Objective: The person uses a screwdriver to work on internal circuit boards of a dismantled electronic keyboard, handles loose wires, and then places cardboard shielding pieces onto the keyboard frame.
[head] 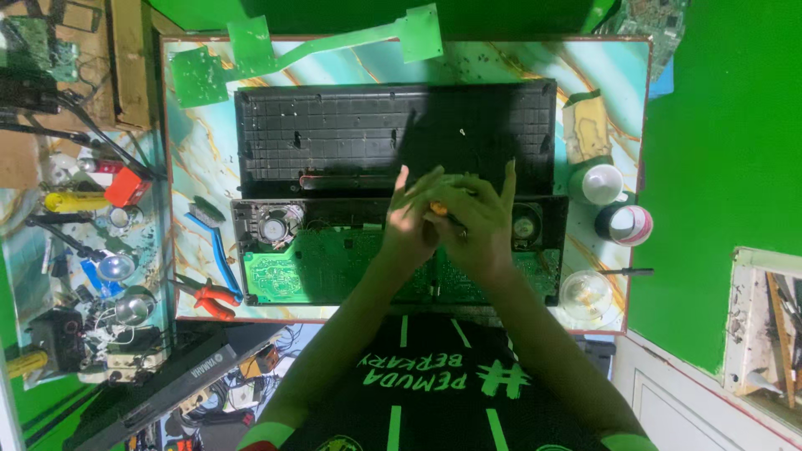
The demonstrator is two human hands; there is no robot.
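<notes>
head view: orange-handled screwdriver point(439, 209) pinched btwn left hand point(409, 219) & right hand point(480, 224) fingers.

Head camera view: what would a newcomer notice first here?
First, the two hands, the left hand and right hand, meet at the table's centre around an orange-handled tool. Under them lies an opened black case with a green circuit board and a round speaker at its left.

Table point(200, 150): marbled green top | black case point(334, 125) | green board point(276, 276) | red pliers point(213, 299) | blue brush point(219, 246) | two cups point(603, 184) | glass lid point(585, 294)
</notes>
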